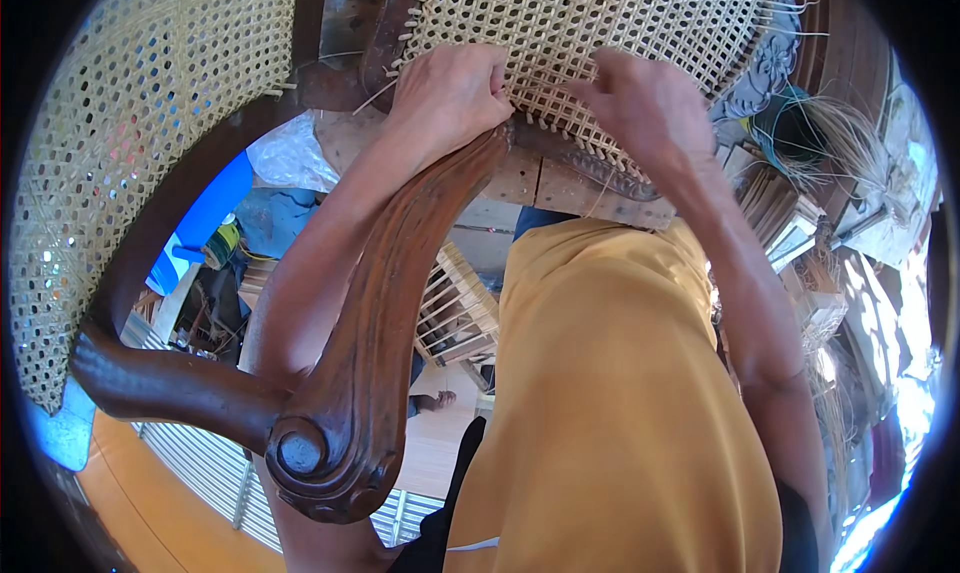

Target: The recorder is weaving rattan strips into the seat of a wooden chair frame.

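1. Illumination: bright overall; strongest at lower right rim, where detail washes out to white.
2. Glare: bluish sheen on scroll of carved wooden armrest (375, 303).
3. Blur: right hand (655, 108) smeared.
4. Distortion: metal slats (200, 483) bow at lower left; black vignette surrounds view.

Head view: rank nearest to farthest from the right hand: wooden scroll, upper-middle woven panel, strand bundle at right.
1. Woven panel: directly by the right hand, touching or nearly so.
2. Strand bundle: off to its right.
3. Wooden scroll: lower left, farthest.
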A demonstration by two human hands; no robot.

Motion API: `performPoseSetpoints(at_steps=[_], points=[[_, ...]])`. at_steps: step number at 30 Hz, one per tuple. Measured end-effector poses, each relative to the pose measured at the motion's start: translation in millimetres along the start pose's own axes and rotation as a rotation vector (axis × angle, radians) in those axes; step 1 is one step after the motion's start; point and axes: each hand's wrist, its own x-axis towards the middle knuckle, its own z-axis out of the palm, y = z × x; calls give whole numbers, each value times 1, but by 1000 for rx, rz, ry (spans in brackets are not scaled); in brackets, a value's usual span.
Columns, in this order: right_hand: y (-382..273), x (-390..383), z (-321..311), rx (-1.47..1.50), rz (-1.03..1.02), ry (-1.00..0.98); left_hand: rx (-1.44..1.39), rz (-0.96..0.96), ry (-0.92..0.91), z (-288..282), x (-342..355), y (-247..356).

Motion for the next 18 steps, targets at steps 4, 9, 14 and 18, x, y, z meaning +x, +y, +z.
performPoseSetpoints(at_steps=[4, 9, 14, 18], points=[[17, -2, -6, -26, 48, -12, -6, 34, 17, -6, -7, -2], [24, -2, -17, 219, 101, -1, -230, -260, 227, -6, -50, -27], [3, -3, 3, 259, -246, 116, -532, -288, 164, 26, -61, -48], [-4, 4, 22, 73, -267, 101, -689, -264, 113, 22, -65, -48]])
